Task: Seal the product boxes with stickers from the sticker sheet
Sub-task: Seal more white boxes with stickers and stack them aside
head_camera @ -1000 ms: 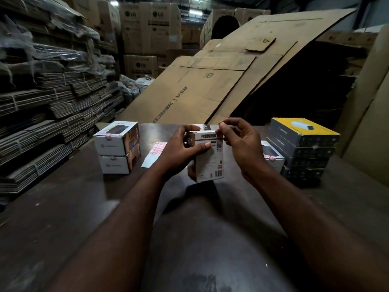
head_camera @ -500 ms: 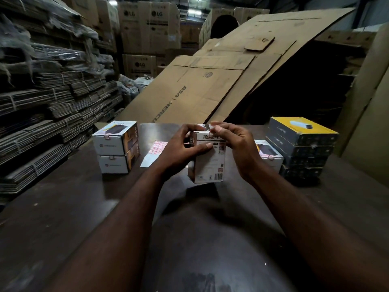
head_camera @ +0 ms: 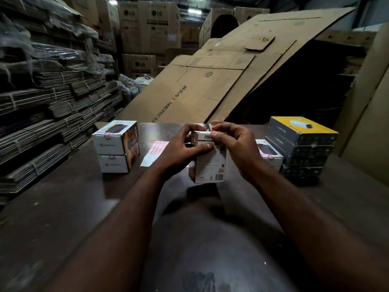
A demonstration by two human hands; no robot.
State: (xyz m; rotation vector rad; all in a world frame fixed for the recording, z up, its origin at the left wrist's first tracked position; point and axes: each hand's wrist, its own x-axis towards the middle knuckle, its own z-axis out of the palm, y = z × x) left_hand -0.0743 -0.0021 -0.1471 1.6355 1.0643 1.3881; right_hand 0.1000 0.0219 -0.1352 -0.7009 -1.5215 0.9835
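Note:
A white product box (head_camera: 210, 167) stands upright in the middle of the dark table (head_camera: 63, 207). My left hand (head_camera: 181, 148) grips its left side, thumb across the front face. Curled over the box's top edge, my right hand (head_camera: 237, 144) presses its fingertips and thumb on the flap there. Whether a sticker lies under those fingers is hidden. The sticker sheet (head_camera: 154, 151), white with rows of red stickers, lies flat just left of my left hand.
Two white boxes (head_camera: 115, 146) are stacked at the left, each with a sticker on its flap. Another white box (head_camera: 271, 154) sits right of my hands, beside a stack of dark and yellow boxes (head_camera: 301, 144). Large cardboard sheets (head_camera: 200, 85) lean behind the table.
My right hand has slid left and down over the box's top edge, its fingers now pressing on the flap. The box and my left hand stayed nearly still.

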